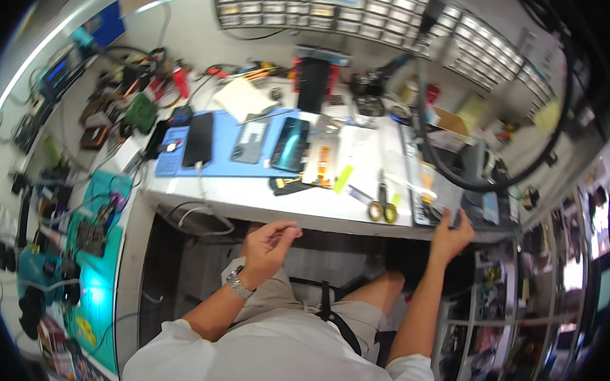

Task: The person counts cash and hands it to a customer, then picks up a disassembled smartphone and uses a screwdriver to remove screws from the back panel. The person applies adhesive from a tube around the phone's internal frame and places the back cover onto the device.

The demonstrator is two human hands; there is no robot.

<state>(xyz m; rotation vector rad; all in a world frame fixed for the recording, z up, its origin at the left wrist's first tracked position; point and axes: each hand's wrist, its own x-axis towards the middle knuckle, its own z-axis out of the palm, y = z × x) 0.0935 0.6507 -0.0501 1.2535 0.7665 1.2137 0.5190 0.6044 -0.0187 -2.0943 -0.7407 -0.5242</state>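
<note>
the left hand (271, 245) hangs in front of the blue mat (223, 139), short of the table edge, its fingers loosely curled and seemingly holding nothing; a watch (238, 282) sits on that wrist. the right hand (451, 238) is well right of the mat, at the table's front edge, thumb and fingers partly spread just beside a grey, see-through piece (448, 196). blur hides whether it touches or grips that piece, so i cannot tell.

right of the mat, near the front, lie scissors (383, 207) with yellow-rimmed handles and a yellow-green strip (343, 179). on the mat are three phones: a black phone (198, 140) with a white cable (201, 178) at its lower end, a grey phone (251, 143) and a shiny dark phone (291, 145).

as for progress, neither hand is on a phone, so i judge the handling at the right to be barely begun or just ending; nothing visible looks finished, and what is left cannot be read.

behind the mat, small drawers (376, 18) line the wall.
</note>
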